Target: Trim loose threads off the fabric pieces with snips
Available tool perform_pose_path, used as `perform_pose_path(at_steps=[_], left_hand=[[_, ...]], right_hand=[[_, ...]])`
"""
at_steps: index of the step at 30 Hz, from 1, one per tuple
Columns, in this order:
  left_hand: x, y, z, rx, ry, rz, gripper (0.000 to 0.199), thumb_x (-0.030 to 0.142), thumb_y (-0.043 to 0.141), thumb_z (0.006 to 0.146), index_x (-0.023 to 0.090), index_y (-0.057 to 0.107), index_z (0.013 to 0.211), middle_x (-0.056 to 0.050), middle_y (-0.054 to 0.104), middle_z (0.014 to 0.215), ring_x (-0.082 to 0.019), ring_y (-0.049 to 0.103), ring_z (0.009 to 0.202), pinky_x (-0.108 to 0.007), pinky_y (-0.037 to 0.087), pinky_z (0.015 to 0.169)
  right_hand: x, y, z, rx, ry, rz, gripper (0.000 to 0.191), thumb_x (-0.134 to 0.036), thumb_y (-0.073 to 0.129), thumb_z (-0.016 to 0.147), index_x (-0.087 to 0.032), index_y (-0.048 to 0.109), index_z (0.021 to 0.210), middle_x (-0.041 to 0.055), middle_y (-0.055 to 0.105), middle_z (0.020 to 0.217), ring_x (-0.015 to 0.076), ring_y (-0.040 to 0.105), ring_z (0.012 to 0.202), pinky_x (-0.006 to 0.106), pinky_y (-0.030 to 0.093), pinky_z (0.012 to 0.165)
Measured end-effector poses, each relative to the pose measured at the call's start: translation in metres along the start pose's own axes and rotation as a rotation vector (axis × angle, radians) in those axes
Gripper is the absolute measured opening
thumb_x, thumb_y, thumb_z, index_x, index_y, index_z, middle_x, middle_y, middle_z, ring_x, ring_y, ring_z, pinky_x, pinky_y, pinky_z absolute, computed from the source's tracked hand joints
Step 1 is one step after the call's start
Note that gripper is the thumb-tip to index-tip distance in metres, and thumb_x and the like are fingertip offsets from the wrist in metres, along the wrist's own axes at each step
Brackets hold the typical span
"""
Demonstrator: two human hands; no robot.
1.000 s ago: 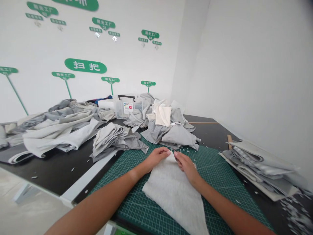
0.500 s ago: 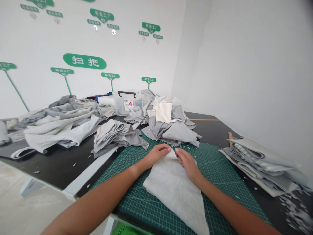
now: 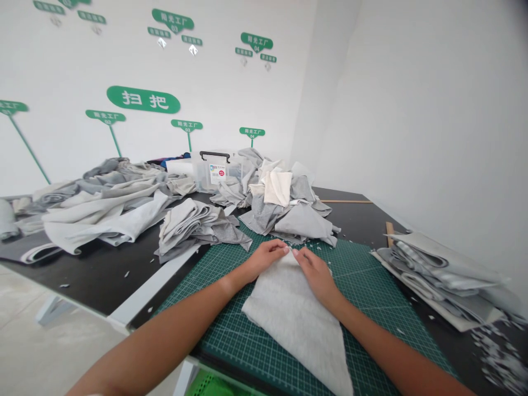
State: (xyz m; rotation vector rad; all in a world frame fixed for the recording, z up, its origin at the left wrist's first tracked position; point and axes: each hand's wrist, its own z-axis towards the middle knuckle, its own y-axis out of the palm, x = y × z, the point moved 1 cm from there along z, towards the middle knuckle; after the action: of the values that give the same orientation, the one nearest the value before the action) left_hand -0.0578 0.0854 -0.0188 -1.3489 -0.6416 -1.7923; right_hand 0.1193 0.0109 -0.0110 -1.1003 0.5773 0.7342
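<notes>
A pale grey piece of cloth (image 3: 299, 324) lies on the green cutting mat (image 3: 231, 275), its far end narrowing to a point between my hands. My left hand (image 3: 268, 258) pinches that far tip from the left, thumb and fingers pressed together. From the right, my right hand (image 3: 314, 270) closes on the same tip, its thumb and finger almost touching the left ones. Whether something small also sits inside the right fingers is hidden. The near end of the cloth spreads wide and hangs toward the mat's front edge.
Beyond the mat is a heap of grey and white cloths (image 3: 299, 217). Folded cloths (image 3: 187, 225) and a larger fabric pile (image 3: 103, 212) lie left. A clear plastic box (image 3: 206, 181) stands behind. Stacked fabric (image 3: 437, 275) and scraps (image 3: 503, 352) are at right.
My right fingers have drawn slightly closer to the left ones at the cloth's tip. The cloth has barely moved, and the camera view has shifted very slightly.
</notes>
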Motion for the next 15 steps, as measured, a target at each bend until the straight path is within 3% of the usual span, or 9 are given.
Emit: perform_pose_path(at_steps=[15], left_hand=[[-0.0052, -0.0013, 0.0004, -0.024, -0.027, 0.005, 0.037, 0.049, 0.066, 0.084, 0.014, 0.07, 0.096, -0.004, 0.067, 0.088, -0.016, 0.058, 0.08, -0.026, 0.042, 0.074]], right_hand=[[-0.008, -0.0016, -0.0024, -0.048, -0.035, -0.062, 0.039, -0.055, 0.04, 0.099, -0.024, 0.052, 0.079, -0.0045, 0.05, 0.068, 0.0158, 0.049, 0.065, 0.026, 0.031, 0.062]])
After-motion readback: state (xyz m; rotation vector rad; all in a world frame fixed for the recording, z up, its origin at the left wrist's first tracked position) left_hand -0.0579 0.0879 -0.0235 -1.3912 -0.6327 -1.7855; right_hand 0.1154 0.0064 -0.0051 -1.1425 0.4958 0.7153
